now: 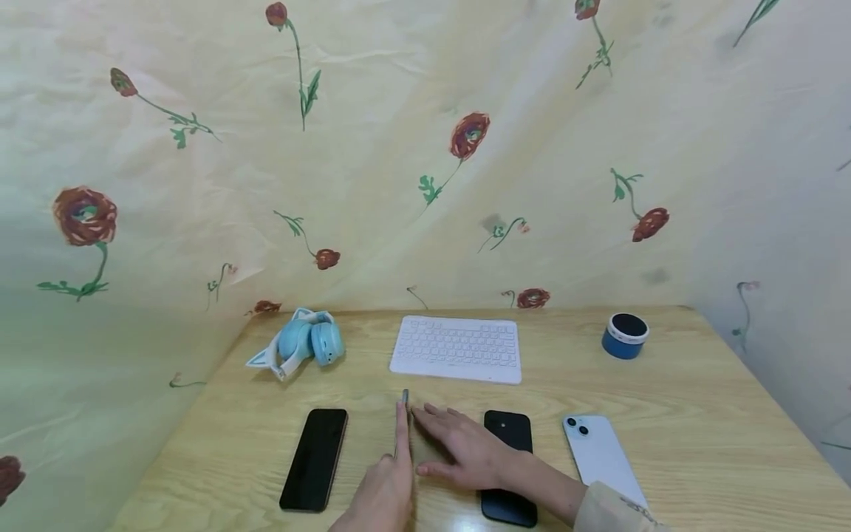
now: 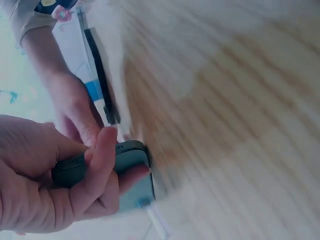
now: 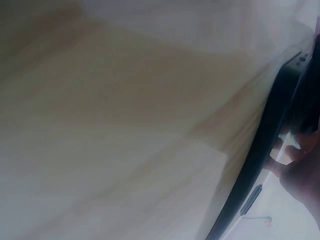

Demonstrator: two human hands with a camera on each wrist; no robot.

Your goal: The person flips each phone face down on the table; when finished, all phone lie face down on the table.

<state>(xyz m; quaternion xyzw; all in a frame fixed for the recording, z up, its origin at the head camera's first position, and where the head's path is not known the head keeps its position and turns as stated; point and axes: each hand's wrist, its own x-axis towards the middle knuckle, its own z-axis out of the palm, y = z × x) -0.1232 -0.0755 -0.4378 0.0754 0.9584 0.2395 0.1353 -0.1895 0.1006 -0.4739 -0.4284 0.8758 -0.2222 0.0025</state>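
Observation:
Near the middle of the table my left hand (image 1: 388,484) grips a phone that stands on its long edge. In the head view only a narrow strip of that phone (image 1: 405,397) shows past the index finger. The left wrist view shows its green back (image 2: 132,161) behind the curled fingers of the left hand (image 2: 75,185). My right hand (image 1: 462,447) is held out with fingers fairly straight, their tips right beside the upright phone. Under the right hand and wrist lies a black phone (image 1: 508,507), partly covered; its dark edge (image 3: 255,155) runs through the right wrist view.
Another black phone (image 1: 314,459) lies to the left, a white phone (image 1: 605,454) to the right, partly behind the sleeve. Along the back of the wooden table are blue cat-ear headphones (image 1: 302,341), a white keyboard (image 1: 455,349) and a blue round speaker (image 1: 625,336), before flowered cloth.

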